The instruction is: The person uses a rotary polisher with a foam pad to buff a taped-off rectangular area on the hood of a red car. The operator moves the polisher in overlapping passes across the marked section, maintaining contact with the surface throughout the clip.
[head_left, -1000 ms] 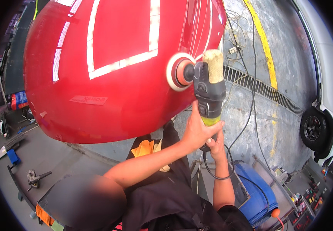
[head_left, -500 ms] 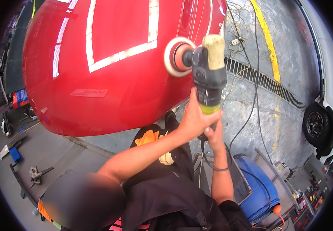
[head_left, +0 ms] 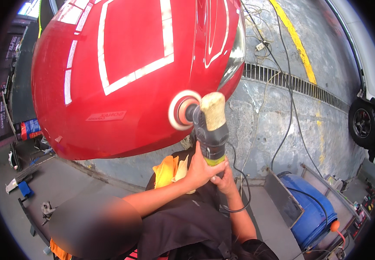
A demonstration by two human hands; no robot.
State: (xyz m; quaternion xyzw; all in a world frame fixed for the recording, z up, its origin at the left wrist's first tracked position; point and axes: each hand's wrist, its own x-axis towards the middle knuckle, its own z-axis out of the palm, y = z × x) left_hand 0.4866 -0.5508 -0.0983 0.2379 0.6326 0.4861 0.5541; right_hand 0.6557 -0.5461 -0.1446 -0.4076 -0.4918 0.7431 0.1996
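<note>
I hold a black and lime-green power polisher in both hands. My left hand wraps around the body behind its green band. My right hand is closed around the rear end. The white and orange round pad meets the lower right side of a glossy red car body, which mirrors bright light strips. A worn beige cover wraps the polisher's head. From the tool's rear hangs a black cable. Yellow-orange cloths hang at my waist.
Black cables run across the grey floor, over a drain grate. A blue barrel lies in a metal frame at lower right. Beyond stands a white vehicle with a black wheel. A blurred round shape covers the lower left.
The polisher and both hands have moved down and left, bringing the pad lower along the red body's side. The view has shifted too, and the car's light at right now shows more.
</note>
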